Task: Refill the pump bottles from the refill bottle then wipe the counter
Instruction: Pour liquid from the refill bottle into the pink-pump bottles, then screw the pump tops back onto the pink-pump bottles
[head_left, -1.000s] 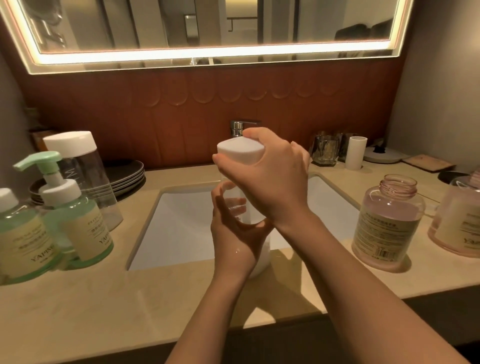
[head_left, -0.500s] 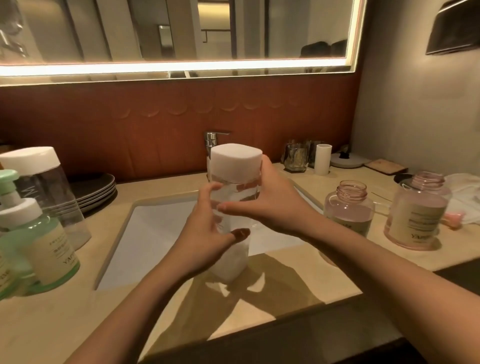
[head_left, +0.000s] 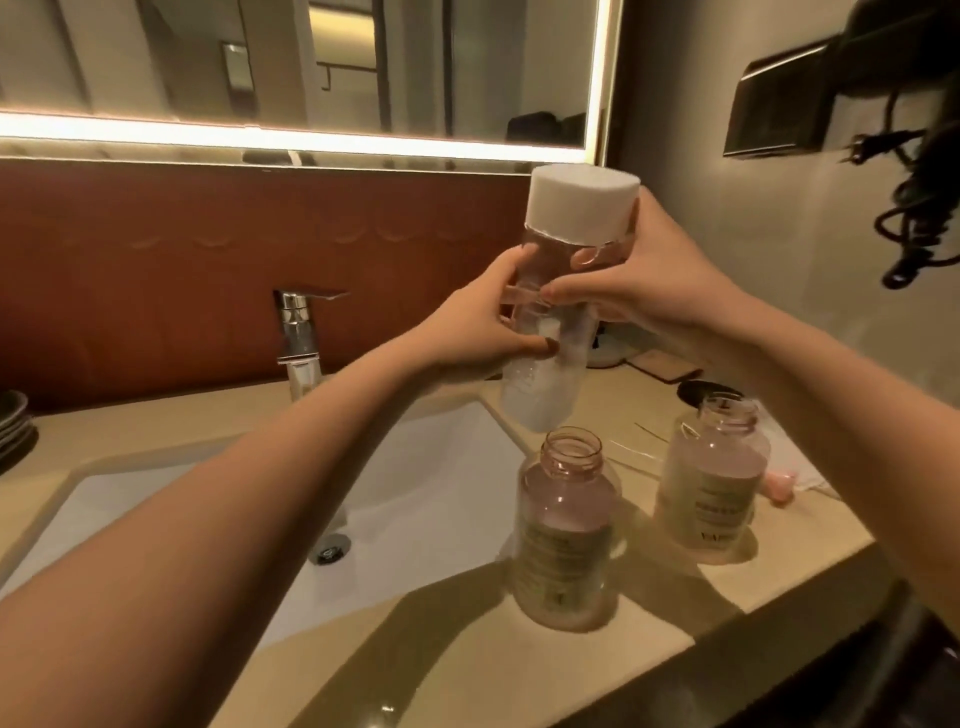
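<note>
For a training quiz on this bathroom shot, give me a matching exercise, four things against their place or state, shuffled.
1 refill bottle
2 nearer pink bottle
3 faucet
4 plates

A stacked at the picture's left edge
B open-necked on the counter, right of the sink
C behind the sink
D capped, gripped by left hand and right hand

Pairs: 1-D, 2-B, 3-C, 4-A

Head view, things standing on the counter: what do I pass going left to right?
stacked plates → faucet → nearer open pink bottle → farther open pink bottle
</note>
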